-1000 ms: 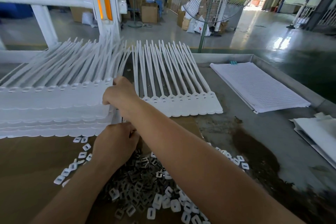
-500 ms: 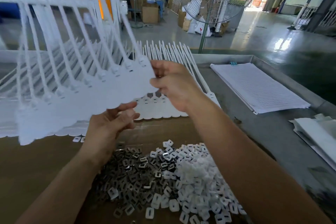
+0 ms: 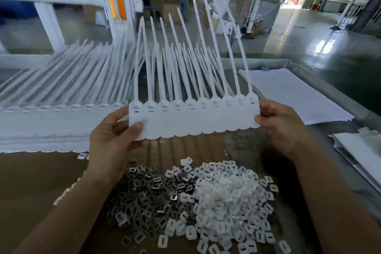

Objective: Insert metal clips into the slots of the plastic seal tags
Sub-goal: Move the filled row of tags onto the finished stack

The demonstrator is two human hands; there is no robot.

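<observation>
Aloft, left hand (image 3: 115, 136) and right hand (image 3: 282, 128) pinched opposite ends of flat white plastic tag strip (image 3: 195, 117); scalloped lower edge, thin tails fanned upward. Below, glinting grey metal clips (image 3: 148, 192) heaped beside white slotted squares (image 3: 226, 202) on brown cardboard (image 3: 31, 181).

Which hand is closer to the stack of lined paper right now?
Right. The right hand grips the right end of the tag strip, just beside the paper stack. The left hand grips the strip's other end, with the whole strip between it and the paper.
</observation>
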